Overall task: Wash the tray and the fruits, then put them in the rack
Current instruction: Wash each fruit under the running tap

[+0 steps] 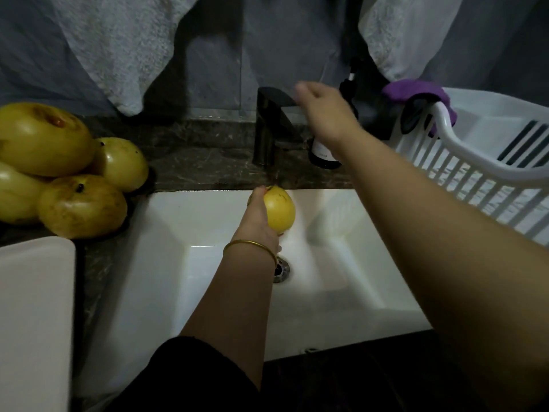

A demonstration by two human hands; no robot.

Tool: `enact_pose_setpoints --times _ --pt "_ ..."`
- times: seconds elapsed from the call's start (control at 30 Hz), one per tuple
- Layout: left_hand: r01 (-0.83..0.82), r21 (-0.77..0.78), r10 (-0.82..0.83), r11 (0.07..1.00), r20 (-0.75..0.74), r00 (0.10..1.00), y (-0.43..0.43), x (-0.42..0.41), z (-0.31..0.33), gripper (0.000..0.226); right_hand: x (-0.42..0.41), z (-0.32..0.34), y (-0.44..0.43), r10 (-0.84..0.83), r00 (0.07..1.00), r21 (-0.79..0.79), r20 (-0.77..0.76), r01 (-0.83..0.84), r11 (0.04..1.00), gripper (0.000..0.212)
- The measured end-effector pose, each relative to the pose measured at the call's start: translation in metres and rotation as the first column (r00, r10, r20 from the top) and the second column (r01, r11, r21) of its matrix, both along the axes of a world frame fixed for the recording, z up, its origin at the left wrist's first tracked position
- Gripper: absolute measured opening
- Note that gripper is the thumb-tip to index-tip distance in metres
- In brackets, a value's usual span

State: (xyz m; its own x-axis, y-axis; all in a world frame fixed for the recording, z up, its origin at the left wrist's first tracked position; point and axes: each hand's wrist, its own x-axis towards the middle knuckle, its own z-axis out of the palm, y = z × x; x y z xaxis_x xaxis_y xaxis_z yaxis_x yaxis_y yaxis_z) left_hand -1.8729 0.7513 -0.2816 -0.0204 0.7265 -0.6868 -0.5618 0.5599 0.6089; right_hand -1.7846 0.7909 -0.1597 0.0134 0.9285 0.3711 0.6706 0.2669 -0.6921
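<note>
One fruit in hand: the left hand [258,217] holds a yellow fruit [280,211], fingers curled round it, over the far part of the sink [184,233].
Key relation: the fruit hangs just below the faucet [269,126] spout, its long axis running roughly far to near.
Right hand [326,114]: at the faucet's top and blurred; I cannot tell how its fingers lie.
Likely step: working the faucet, since no stream shows.
Waiting fruits [59,168]: piled on the surface, far left.
Rack [475,162]: on the right, well apart from the fruit, with a purple cloth [416,90] on its far rim.
In the way: a dark bottle [323,153] just beyond the right wrist.
</note>
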Motion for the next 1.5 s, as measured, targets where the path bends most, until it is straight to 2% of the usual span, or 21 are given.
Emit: enact_pose_setpoints --times 0.07,0.13,0.23,0.33,0.47,0.6,0.67,0.77,0.93,1.03,1.13,1.2,1.23,1.27,1.3,1.33,1.37,1.4,1.43,1.47,1.5 --pt "-0.008 0.006 0.008 1.0 -0.005 1.0 -0.001 0.0 0.001 0.067 0.017 -0.025 -0.005 -0.266 0.938 0.0 -0.223 0.273 0.962 0.036" --pt "-0.001 0.013 0.001 1.0 -0.023 1.0 -0.002 0.001 0.003 0.065 0.028 -0.061 -0.017 -0.459 0.868 -0.173 -0.192 0.43 0.886 0.032" --pt "0.014 0.015 -0.013 1.0 -0.033 0.999 -0.003 0.0 0.003 0.065 0.028 -0.106 -0.036 -0.236 0.972 -0.525 0.012 0.207 0.826 0.029" --pt "0.015 0.0 -0.015 1.0 -0.035 0.999 -0.004 -0.001 0.004 0.069 0.02 -0.126 -0.056 -0.117 0.992 -0.668 0.052 0.122 0.734 0.036" --pt "0.033 0.016 -0.032 0.999 -0.101 0.994 -0.005 -0.002 0.005 0.071 0.019 -0.131 -0.059 -0.068 0.998 -0.658 -0.004 0.048 0.752 0.063" --pt "0.119 0.067 -0.099 0.991 -0.251 0.963 -0.006 -0.001 -0.001 0.083 0.019 -0.12 -0.059 0.094 0.965 -0.505 -0.245 -0.21 0.837 0.099" --pt "0.198 0.102 -0.155 0.975 -0.328 0.932 -0.011 -0.001 0.003 0.084 0.015 -0.12 -0.06 0.158 0.951 -0.458 -0.267 -0.269 0.847 0.109" --pt "0.3 0.125 -0.222 0.946 -0.426 0.877 -0.015 -0.007 0.012 0.074 0.006 -0.124 -0.06 0.146 0.979 -0.374 -0.145 -0.191 0.907 0.111" --pt "0.362 0.164 -0.208 0.918 -0.578 0.789 -0.028 -0.02 0.032 0.063 -0.004 -0.121 -0.066 0.115 0.974 -0.218 -0.194 -0.157 0.963 0.101" --pt "0.357 0.14 -0.233 0.923 -0.535 0.812 -0.043 -0.037 0.038 0.061 -0.012 -0.115 -0.074 0.177 0.962 -0.176 -0.206 -0.214 0.961 0.093" --pt "0.168 0.181 -0.102 0.969 -0.327 0.939 -0.052 -0.057 0.034 0.071 -0.017 -0.11 -0.08 0.209 0.927 -0.187 -0.311 -0.276 0.943 0.084" --pt "-0.003 0.168 0.04 0.986 -0.219 0.975 -0.057 -0.069 0.027 0.073 -0.016 -0.108 -0.081 0.198 0.821 -0.267 -0.536 -0.387 0.882 0.077" --pt "-0.055 0.142 0.085 0.988 -0.215 0.973 -0.059 -0.073 0.022 0.071 -0.015 -0.106 -0.081 0.147 0.714 -0.325 -0.684 -0.479 0.815 0.077" --pt "-0.077 0.121 0.103 0.99 -0.22 0.97 -0.061 -0.075 0.017 0.069 -0.014 -0.107 -0.081 0.085 0.631 -0.37 -0.771 -0.553 0.747 0.077" --pt "-0.082 0.11 0.105 0.991 -0.218 0.97 -0.061 -0.077 0.013 0.067 -0.015 -0.107 -0.083 0.027 0.624 -0.424 -0.781 -0.561 0.711 0.076" --pt "-0.081 0.106 0.102 0.991 -0.21 0.972 -0.061 -0.078 0.01 0.066 -0.017 -0.108 -0.085 0.04 0.744 -0.484 -0.667 -0.474 0.735 0.074" --pt "-0.08 0.107 0.101 0.991 -0.207 0.973 -0.06 -0.078 0.009 0.064 -0.016 -0.111 -0.085 0.086 0.923 -0.523 -0.376 -0.288 0.803 0.073" --pt "-0.083 0.115 0.106 0.99 -0.215 0.971 -0.059 -0.077 0.01 0.062 -0.014 -0.117 -0.083 0.079 0.995 -0.491 0.054 -0.043 0.87 0.075" --pt "-0.089 0.129 0.118 0.988 -0.238 0.964 -0.058 -0.076 0.011 0.06 -0.013 -0.12 -0.084 0.048 0.931 -0.378 0.362 0.099 0.921 0.079" --pt "-0.09 0.151 0.128 0.984 -0.266 0.955 -0.058 -0.074 0.012 0.057 -0.012 -0.123 -0.084 0.029 0.904 -0.355 0.427 0.138 0.925 0.082" --pt "-0.076 0.182 0.128 0.98 -0.293 0.948 -0.057 -0.072 0.013 0.054 -0.012 -0.121 -0.084 0.014 0.937 -0.402 0.348 0.136 0.905 0.084"
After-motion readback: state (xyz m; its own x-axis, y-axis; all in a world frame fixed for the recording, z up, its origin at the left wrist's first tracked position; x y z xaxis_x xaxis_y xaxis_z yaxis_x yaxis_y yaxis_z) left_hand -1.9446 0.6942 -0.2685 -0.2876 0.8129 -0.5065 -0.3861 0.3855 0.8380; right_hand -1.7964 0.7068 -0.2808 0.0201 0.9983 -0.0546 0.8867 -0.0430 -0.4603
